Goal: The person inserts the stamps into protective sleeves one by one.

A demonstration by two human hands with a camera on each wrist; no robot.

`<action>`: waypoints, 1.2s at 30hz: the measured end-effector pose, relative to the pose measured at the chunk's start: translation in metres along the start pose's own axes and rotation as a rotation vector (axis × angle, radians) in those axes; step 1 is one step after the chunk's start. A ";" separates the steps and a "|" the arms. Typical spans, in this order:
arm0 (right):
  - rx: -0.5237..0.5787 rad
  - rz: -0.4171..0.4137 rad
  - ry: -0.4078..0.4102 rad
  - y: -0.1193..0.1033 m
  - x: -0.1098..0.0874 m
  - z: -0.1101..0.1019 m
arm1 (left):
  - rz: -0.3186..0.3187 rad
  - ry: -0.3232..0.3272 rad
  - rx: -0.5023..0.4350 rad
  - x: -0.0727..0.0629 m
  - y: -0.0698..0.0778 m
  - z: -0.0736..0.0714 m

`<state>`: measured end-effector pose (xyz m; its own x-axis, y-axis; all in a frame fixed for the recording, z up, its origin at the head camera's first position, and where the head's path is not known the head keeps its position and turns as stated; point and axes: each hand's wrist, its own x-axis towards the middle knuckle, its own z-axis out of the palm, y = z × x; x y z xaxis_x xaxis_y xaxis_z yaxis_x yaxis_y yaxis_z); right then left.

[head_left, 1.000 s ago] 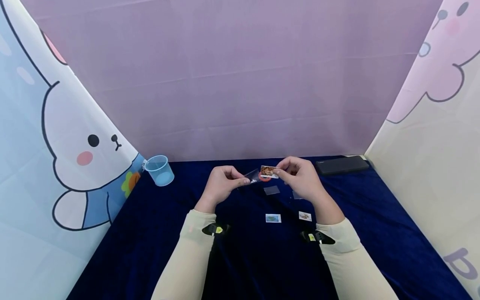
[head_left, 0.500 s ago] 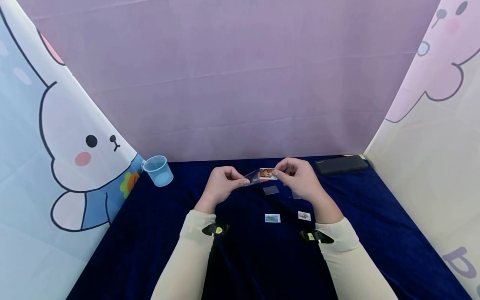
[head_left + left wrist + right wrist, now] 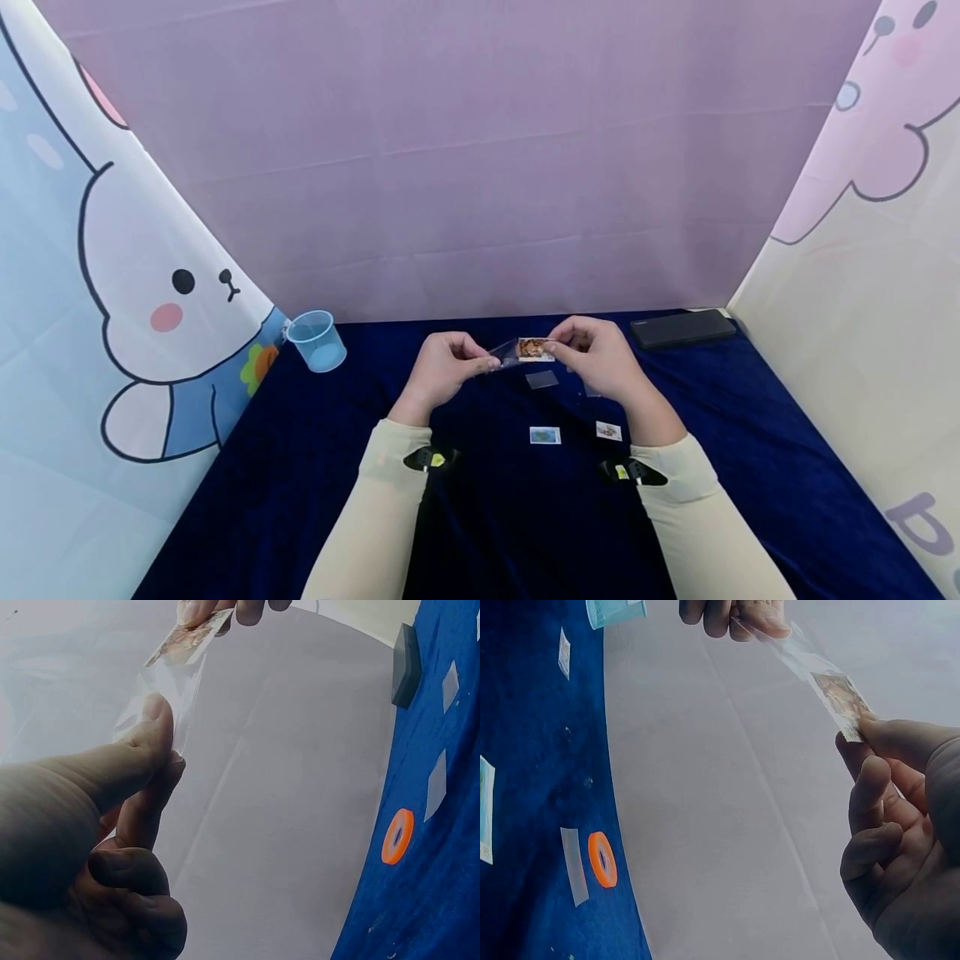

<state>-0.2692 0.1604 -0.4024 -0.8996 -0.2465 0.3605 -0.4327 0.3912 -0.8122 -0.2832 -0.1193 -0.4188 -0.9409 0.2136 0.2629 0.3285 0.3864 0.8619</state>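
In the head view my left hand (image 3: 447, 367) pinches a clear plastic sleeve (image 3: 508, 353) between thumb and forefinger. My right hand (image 3: 600, 354) holds the right end of a small brown picture stamp (image 3: 534, 349) with a white toothed border. The stamp's other end meets the sleeve's mouth, and in the right wrist view clear film (image 3: 799, 654) overlaps that end. Both are held up above the cloth. Below the hands lie a blue-green stamp (image 3: 545, 436) and a second pale stamp (image 3: 608, 432), near the right wrist.
A flat clear sleeve (image 3: 542, 380) lies on the dark blue cloth (image 3: 247, 467), another partly under the right hand. An orange ring-shaped roll (image 3: 397, 836) sits beside them. A light-blue cup (image 3: 318, 342) stands back left, and a black phone-like slab (image 3: 682, 329) lies back right.
My right hand has moved slightly left and down, bringing the stamp to the sleeve's mouth. The orange roll behind it is now hidden in the head view. The left hand stays put.
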 end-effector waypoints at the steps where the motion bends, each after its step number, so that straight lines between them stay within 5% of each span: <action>1: -0.003 0.003 -0.003 0.000 0.000 0.000 | 0.000 0.000 0.004 0.000 0.000 0.000; 36: -0.015 -0.005 0.000 0.001 0.001 0.000 | 0.111 -0.016 0.069 0.000 0.004 -0.001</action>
<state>-0.2706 0.1609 -0.4029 -0.8975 -0.2486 0.3643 -0.4378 0.4028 -0.8038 -0.2817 -0.1182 -0.4149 -0.8970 0.2729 0.3476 0.4362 0.4202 0.7957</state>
